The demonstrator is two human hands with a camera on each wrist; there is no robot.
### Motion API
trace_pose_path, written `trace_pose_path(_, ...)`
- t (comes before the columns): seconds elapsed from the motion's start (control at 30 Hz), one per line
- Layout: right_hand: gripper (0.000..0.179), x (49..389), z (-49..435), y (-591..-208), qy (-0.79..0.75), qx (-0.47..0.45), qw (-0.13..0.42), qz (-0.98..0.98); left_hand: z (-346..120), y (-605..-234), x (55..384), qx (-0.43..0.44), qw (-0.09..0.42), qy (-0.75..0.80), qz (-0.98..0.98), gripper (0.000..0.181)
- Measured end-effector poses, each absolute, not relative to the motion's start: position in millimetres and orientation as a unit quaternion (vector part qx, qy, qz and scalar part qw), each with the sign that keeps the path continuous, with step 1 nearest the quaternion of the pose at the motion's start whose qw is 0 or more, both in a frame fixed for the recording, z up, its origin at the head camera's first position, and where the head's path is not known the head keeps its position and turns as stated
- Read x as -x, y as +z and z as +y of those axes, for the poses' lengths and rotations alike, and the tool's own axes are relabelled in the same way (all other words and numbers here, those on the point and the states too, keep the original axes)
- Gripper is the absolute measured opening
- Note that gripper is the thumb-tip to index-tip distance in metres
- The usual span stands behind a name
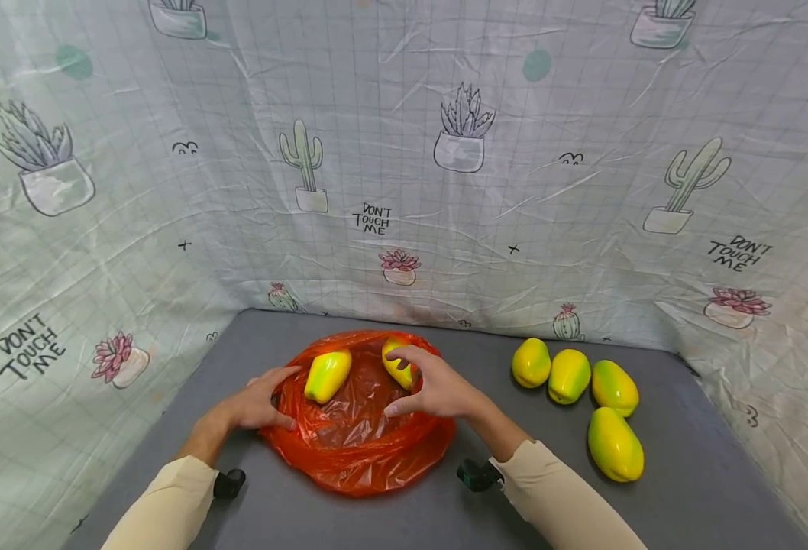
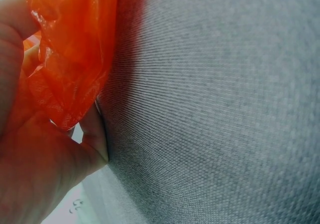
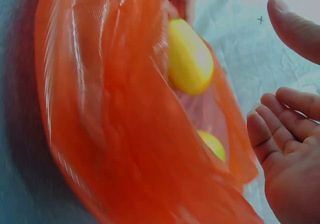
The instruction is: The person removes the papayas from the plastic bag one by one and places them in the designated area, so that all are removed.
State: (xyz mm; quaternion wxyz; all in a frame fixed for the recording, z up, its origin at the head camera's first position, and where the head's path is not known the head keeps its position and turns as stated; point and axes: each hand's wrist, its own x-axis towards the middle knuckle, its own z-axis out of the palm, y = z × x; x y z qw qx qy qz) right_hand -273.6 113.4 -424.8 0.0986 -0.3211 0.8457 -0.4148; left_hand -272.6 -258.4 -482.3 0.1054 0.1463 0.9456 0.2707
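Note:
A red plastic bag (image 1: 356,473) lies on the table with its mouth spread wide. Inside it at the left is a yellow-green mango (image 1: 328,376); a second mango (image 1: 392,353) sits at the back right, partly hidden by my right hand. My left hand (image 1: 256,401) rests against the bag's left edge, fingers spread behind it and thumb in front; the left wrist view shows red plastic (image 2: 75,48) between thumb and fingers. Over the bag's right rim hovers my right hand (image 1: 438,386), thumb and fingers apart, with nothing in it in the right wrist view.
Several more mangoes (image 1: 569,376) stand in a group on the right side of the grey table (image 1: 514,435), one of them (image 1: 615,444) nearer the front. A printed cloth (image 1: 404,168) hangs behind and at both sides. Dark wrist devices (image 1: 228,483) sit under both forearms.

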Motion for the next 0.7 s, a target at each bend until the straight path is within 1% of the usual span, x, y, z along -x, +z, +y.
trace_pose_path(0.17,0.080,276,100,-433,-0.425,0.307,0.115,0.844,-257,-486,274,-0.144,0.109,0.269,0.946,0.102)
trace_pose_path(0.33,0.082,283,88,-437,-0.435,0.280,0.125,0.846,-255,-484,273,-0.140,0.113,0.269,0.946,0.102)
trace_pose_path(0.7,0.091,301,54,-448,-0.414,0.256,0.115,0.866,-258,-483,276,-0.136,0.122,0.267,0.946,0.103)
